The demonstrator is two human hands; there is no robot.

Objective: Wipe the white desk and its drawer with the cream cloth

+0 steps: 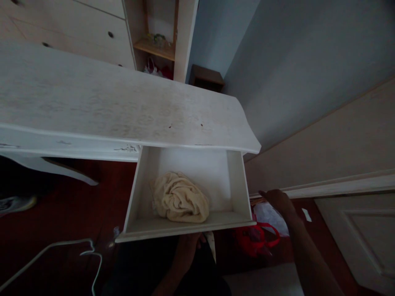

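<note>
Head view shows the left hand (189, 246) at the underside of the open drawer's (185, 230) front edge, fingers hidden, so whether it is clasped there cannot be told; the right hand (279, 201) is spread, grasping nothing, just off the drawer's right front corner. As a judgement, the drawer is best moved level from its front centre, with the right side wall steadied against binding. The cream cloth (180, 198) lies crumpled in soft folds against the front wall, left of centre, below the white tabletop (123, 107).
</note>
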